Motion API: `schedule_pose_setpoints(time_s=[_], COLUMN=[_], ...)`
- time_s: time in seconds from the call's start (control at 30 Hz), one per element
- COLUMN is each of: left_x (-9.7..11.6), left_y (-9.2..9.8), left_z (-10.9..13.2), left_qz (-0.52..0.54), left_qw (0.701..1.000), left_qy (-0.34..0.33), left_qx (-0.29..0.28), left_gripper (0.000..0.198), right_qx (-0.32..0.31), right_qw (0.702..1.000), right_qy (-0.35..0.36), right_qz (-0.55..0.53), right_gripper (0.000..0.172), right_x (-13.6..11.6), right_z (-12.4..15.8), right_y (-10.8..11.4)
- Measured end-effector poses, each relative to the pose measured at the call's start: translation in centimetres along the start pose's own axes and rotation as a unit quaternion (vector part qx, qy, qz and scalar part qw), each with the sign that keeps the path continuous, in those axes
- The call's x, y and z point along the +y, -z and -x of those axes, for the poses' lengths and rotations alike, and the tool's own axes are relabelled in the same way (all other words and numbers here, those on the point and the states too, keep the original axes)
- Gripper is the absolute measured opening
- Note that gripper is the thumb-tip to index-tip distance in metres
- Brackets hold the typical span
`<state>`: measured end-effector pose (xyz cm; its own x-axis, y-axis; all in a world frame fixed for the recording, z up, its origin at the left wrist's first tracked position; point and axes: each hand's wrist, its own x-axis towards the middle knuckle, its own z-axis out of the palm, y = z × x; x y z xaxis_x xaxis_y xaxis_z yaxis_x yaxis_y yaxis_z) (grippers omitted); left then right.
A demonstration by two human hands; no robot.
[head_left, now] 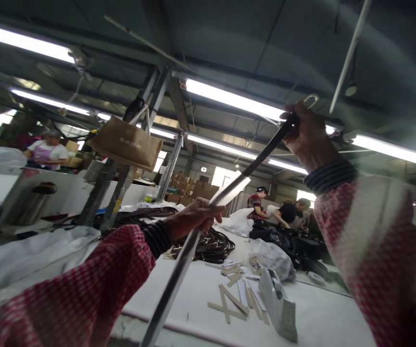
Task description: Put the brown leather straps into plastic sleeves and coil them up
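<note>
A long dark strap [256,164] runs slantwise, taut, from upper right to lower left across the head view. Raised high, my right hand [305,127] is closed on its upper end, where a metal hook [311,100] sticks out above the fingers. My left hand [196,217] grips the strap lower down, around its middle. Beside the strap, just above my left hand, shows a white flat piece [234,190]; I cannot tell whether it is held. The strap's lower end runs out of the picture at the bottom.
On the white table [323,313] are a grey tape dispenser [278,303], pale strips [231,303], coiled dark straps [211,246] and clear plastic bags [271,258]. A brown bag [126,142] hangs on a metal post [102,197] at left. Several people work farther back.
</note>
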<state>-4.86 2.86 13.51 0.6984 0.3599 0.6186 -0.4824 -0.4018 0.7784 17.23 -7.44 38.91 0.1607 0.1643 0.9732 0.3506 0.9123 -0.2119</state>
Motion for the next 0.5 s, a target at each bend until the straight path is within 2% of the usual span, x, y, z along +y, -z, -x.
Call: schedule_pose_setpoints(time_s=[0.1, 0.17, 0.33, 0.43, 0.5], left_x=[-2.1, -3.1, -3.5, -3.8, -4.5], left_y=[-0.8, -1.3, -1.8, -1.7, -1.7], left_z=[0.8, 1.2, 1.8, 2.1, 2.5], left_qz=[0.006, 0.021, 0.063, 0.081, 0.096], left_qw=[1.0, 0.999, 0.997, 0.994, 0.991], left_qy=[0.013, 0.018, 0.025, 0.05, 0.074], left_qx=[-0.024, -0.037, -0.039, -0.047, -0.053], left_gripper=[0.044, 0.046, 0.047, 0.047, 0.049], right_qx=[-0.015, -0.036, -0.102, -0.111, -0.106], right_qw=[0.996, 0.991, 0.974, 0.961, 0.96], right_qy=[-0.091, -0.126, -0.203, -0.245, -0.241], right_qz=[-0.008, -0.01, -0.029, -0.069, -0.094], right_gripper=[0.032, 0.028, 0.034, 0.038, 0.039], right_x=[-0.1, 0.3, 2.3, 3.5, 4.2], right_z=[2.4, 4.4, 9.4, 11.7, 12.7], right_y=[-1.2, -2.0, -3.1, -3.5, -3.8])
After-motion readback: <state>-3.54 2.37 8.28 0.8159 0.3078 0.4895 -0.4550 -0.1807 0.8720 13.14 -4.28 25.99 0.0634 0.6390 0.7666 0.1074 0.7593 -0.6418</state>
